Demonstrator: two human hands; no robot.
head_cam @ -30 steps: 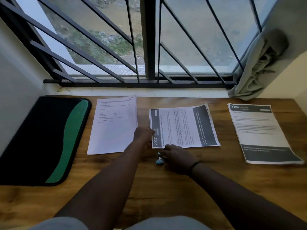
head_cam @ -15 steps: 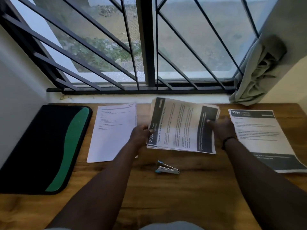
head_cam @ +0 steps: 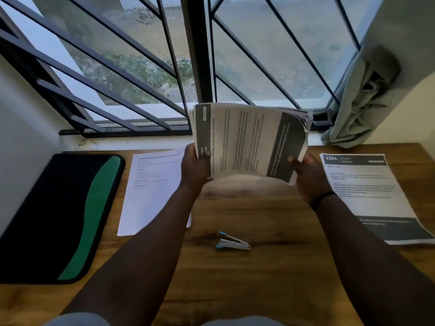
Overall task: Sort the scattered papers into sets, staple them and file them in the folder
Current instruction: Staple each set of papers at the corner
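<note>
Closed black-and-green folder (head_cam: 58,217) lies flat at the worktop's (head_cam: 259,290) left edge; contents not visible. Left hand (head_cam: 196,165) and right hand (head_cam: 306,175) grip opposite ends of a paper stack (head_cam: 247,142), raised off the worktop, fingers curled round its edges. Stapler (head_cam: 232,242) lies below, between two flat paper sets (head_cam: 153,191) (head_cam: 367,191).

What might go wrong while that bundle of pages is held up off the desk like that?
The held stack is gripped only at its lower corners by the left hand and right hand, and its far right corner fans apart, so sheets may slip out or get stapled misaligned. Lowering it carelessly might mix it with the right sheet or knock the stapler.
</note>
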